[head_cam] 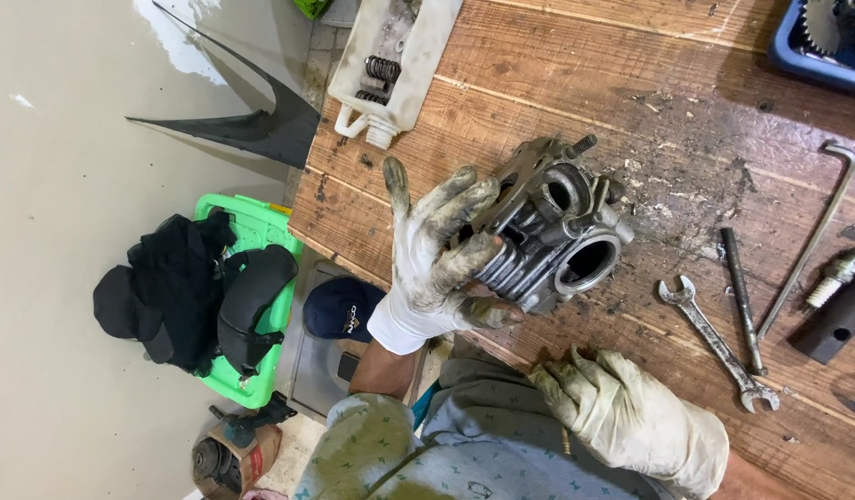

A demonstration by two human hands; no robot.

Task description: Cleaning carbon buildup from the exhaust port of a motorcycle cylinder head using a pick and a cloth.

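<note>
Looking down from the head camera: a wooden workbench (687,111) of stained, gritty planks, its near edge running diagonally from the upper left of the bench to the lower middle of the frame, with pale floor (66,278) beyond it. The left hand (437,255), in a soiled white glove, holds a grey metal engine part (553,227) just inside that edge. The fingers are spread and curled around the part's finned side, thumb under the lower fins, so the hand is closed on it in a wide grasp. The part is tilted, with one large round opening facing the camera, a smaller port above it, and short studs standing out at the top. Whether it rests on the planks or is lifted cannot be told. The right hand (631,417), also gloved, lies loosely curled at the bench edge, close below the part and holding nothing.

Open wood lies above the part and between it and the tools at right. There, well apart from the hands, lie a double-ended spanner (715,343), a dark bolt (741,296) and a long hooked rod (807,245). A white plastic container (395,60) holding springs overhangs the far corner. On the floor stands a green stool (251,278) draped with black cloth.
</note>
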